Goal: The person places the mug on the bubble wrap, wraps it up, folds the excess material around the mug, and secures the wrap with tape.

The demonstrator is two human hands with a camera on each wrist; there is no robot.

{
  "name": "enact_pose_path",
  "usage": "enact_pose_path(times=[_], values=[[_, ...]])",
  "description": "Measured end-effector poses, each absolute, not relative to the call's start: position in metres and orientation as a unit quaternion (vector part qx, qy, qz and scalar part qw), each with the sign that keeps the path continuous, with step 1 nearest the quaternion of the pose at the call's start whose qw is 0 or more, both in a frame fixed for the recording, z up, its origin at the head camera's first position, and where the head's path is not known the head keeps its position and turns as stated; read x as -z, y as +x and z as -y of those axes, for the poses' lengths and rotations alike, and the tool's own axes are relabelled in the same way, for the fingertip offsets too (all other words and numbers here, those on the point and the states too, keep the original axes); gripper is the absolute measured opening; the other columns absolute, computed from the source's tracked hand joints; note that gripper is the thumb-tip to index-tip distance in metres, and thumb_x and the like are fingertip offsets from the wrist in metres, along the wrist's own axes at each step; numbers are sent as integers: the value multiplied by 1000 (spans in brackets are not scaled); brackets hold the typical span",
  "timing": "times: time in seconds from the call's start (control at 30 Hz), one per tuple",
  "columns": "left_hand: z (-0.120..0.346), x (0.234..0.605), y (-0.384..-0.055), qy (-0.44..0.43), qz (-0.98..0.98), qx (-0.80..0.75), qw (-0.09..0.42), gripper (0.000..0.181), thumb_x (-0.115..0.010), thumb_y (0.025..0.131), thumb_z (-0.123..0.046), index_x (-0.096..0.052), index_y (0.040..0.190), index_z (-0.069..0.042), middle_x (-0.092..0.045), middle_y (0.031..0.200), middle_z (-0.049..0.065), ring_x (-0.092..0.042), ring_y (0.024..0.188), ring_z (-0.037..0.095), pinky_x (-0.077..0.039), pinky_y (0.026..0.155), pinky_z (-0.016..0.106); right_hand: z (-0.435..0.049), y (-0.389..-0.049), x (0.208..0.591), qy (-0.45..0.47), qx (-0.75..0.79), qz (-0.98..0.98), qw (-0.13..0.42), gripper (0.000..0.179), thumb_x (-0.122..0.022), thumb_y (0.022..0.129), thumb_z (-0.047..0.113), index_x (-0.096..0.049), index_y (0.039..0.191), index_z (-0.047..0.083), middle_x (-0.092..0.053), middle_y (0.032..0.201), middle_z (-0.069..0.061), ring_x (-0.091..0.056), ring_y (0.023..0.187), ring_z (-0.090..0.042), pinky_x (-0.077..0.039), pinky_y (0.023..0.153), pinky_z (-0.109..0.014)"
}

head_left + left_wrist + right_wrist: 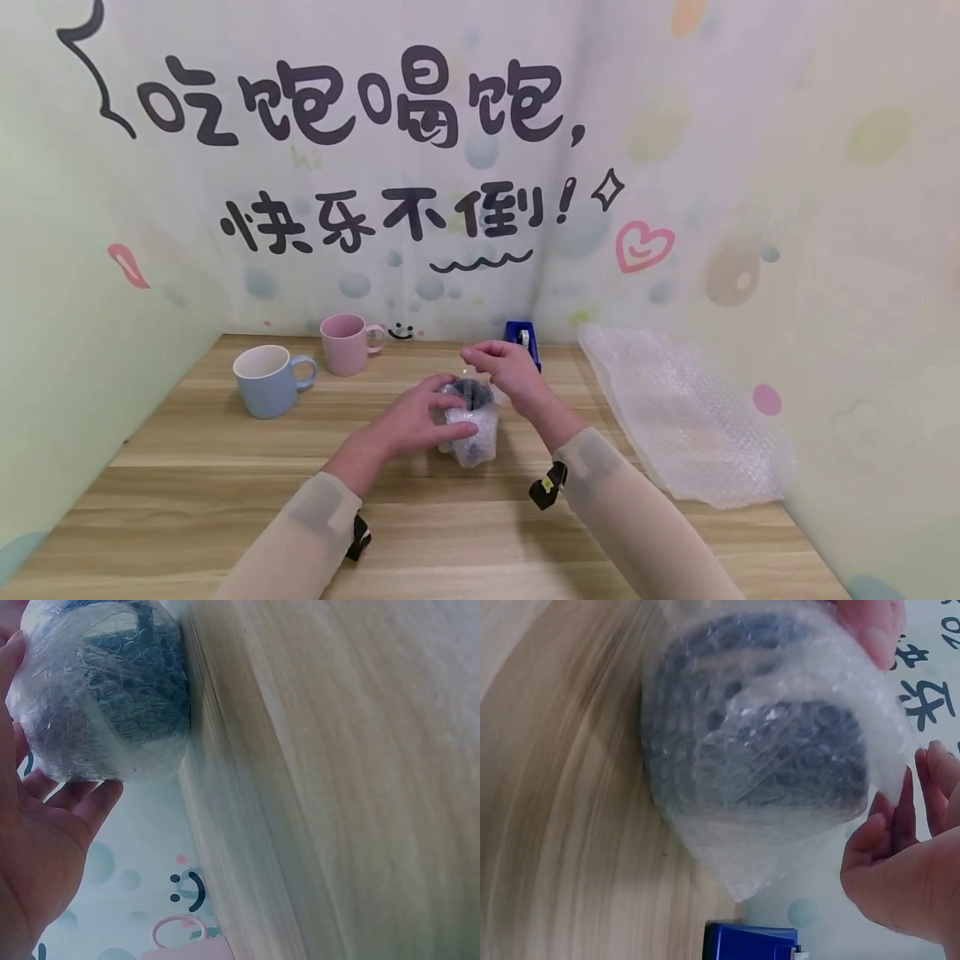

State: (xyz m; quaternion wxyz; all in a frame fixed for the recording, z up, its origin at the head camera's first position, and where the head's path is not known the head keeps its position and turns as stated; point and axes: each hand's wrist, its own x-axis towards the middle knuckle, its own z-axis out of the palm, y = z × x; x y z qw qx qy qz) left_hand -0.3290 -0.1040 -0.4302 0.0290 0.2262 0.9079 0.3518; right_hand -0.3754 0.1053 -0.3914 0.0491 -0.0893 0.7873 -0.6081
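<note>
The left hand (416,421) is reaching in from the left and grasping the bubble-wrapped cup (477,437), its thumb lying along the near side and its fingers curving round the far side. The cup is standing upright on the wooden table (435,542), between the hands and nearer than the blue tape dispenser (513,333). The right hand (512,372) is hovering by the cup's upper right edge, wrist bending inward, fingers curling and thumb meeting forefinger; whether it is pinching anything, I cannot tell.
</note>
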Motion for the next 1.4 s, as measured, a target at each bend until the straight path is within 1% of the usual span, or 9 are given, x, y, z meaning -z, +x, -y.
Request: enact_pose_path(times=[0.1, 0.23, 0.47, 0.7, 0.8, 0.9, 1.03, 1.2, 1.4], values=[[104, 430, -329, 222, -908, -355, 33, 64, -79, 93, -64, -79, 135, -15, -43, 175, 10, -37, 163, 42, -33, 131, 67, -106, -379, 395, -84, 598, -796, 45, 26, -79, 102, 35, -83, 112, 12, -79, 112, 0, -63, 106, -17, -51, 95, -41], [103, 429, -328, 215, -907, -360, 42, 66, -79, 93, -66, -78, 137, -17, -42, 176, 7, -35, 165, 40, -31, 132, 68, -107, -382, 402, -73, 578, -811, 43, 24, -80, 101, 36, -84, 108, 14, -80, 115, 1, -65, 112, -19, -52, 99, -40], [102, 429, -330, 217, -907, -358, 41, 66, -78, 93, -67, -78, 138, -18, -41, 176, 8, -35, 164, 41, -32, 131, 68, -110, -388, 417, -68, 556, -827, 51, 25, -81, 101, 37, -85, 113, 16, -80, 125, 1, -68, 123, -22, -52, 111, -46], [102, 429, -329, 223, -909, -351, 35, 65, -79, 94, -65, -77, 138, -17, -41, 176, 10, -37, 163, 42, -33, 131, 66, -110, -391, 422, -74, 530, -843, 56, 27, -80, 101, 39, -86, 112, 16, -80, 126, -1, -68, 121, -21, -54, 105, -40], [102, 429, -329, 220, -910, -350, 36, 66, -79, 94, -65, -77, 139, -18, -41, 176, 10, -37, 163, 42, -33, 131, 66, -111, -390, 420, -60, 494, -865, 56, 39, -78, 101, 48, -83, 118, 14, -79, 129, -5, -68, 122, -25, -56, 106, -43], [101, 429, -329, 215, -910, -352, 40, 65, -78, 93, -66, -77, 139, -19, -41, 176, 8, -37, 163, 41, -33, 131, 66, -113, -389, 417, -42, 464, -884, 32, 46, -75, 102, 54, -79, 124, 13, -77, 130, -8, -69, 122, -28, -58, 107, -48], [101, 428, -329, 213, -910, -354, 43, 65, -79, 93, -66, -78, 138, -20, -42, 176, 8, -36, 164, 40, -33, 131, 67, -116, -389, 412, -77, 447, -891, -2, 37, -74, 105, 46, -80, 126, 17, -79, 127, -5, -71, 121, -26, -59, 106, -50], [103, 428, -330, 225, -907, -353, 34, 63, -79, 95, -62, -78, 137, -16, -41, 176, 14, -38, 162, 44, -34, 131, 65, -115, -387, 407, -160, 374, -913, 24, 25, -74, 106, 40, -85, 121, 24, -83, 120, 3, -73, 116, -19, -60, 103, -44], [103, 429, -331, 223, -907, -355, 40, 64, -78, 96, -62, -77, 140, -17, -34, 178, 20, -36, 163, 47, -34, 131, 65, -113, -388, 415, -180, 346, -920, 32, 26, -70, 108, 39, -86, 118, 21, -84, 116, 4, -74, 111, -14, -60, 99, -39]])
